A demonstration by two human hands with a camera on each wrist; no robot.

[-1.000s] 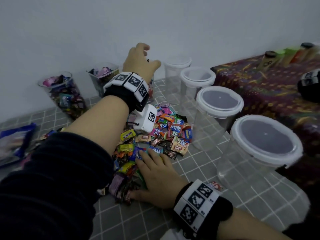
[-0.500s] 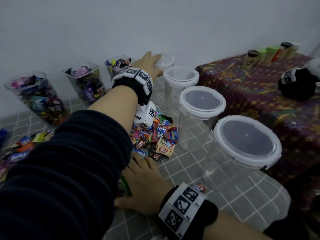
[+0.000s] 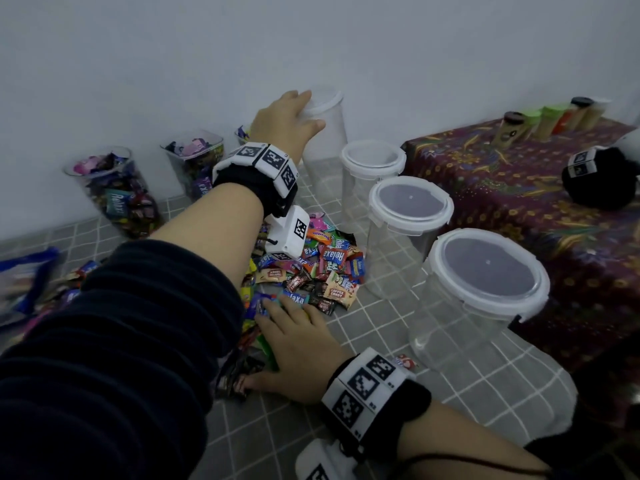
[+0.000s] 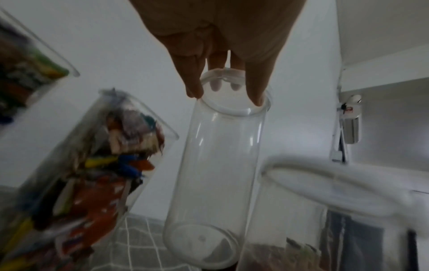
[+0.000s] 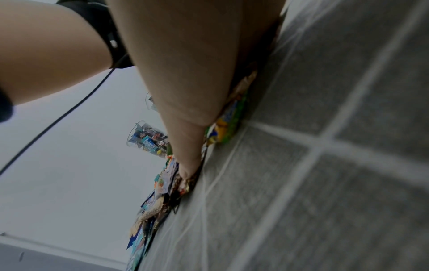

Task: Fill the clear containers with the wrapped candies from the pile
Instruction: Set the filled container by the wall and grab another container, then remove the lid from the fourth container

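A pile of wrapped candies (image 3: 318, 268) lies on the grey tiled floor. My left hand (image 3: 287, 123) reaches to the far empty clear container (image 3: 329, 147) by the wall and grips its top. In the left wrist view the left hand (image 4: 226, 95) has thumb and fingers curled over the rim of this container (image 4: 216, 174), which holds nothing. My right hand (image 3: 298, 344) rests palm down on the near side of the pile, fingers straight. The right wrist view shows the right hand (image 5: 185, 110) pressing on candies (image 5: 223, 132).
Two open containers full of candies (image 3: 114, 192) (image 3: 194, 164) stand left along the wall, a third hidden behind my wrist. Three empty lidded containers (image 3: 372, 174) (image 3: 410, 230) (image 3: 485, 299) line the right. A patterned cloth surface (image 3: 519, 188) with bottles (image 3: 540, 123) lies beyond.
My left hand has moved right, from above a filled container to the far empty one, and has closed over its top. The right hand has stayed on the pile.
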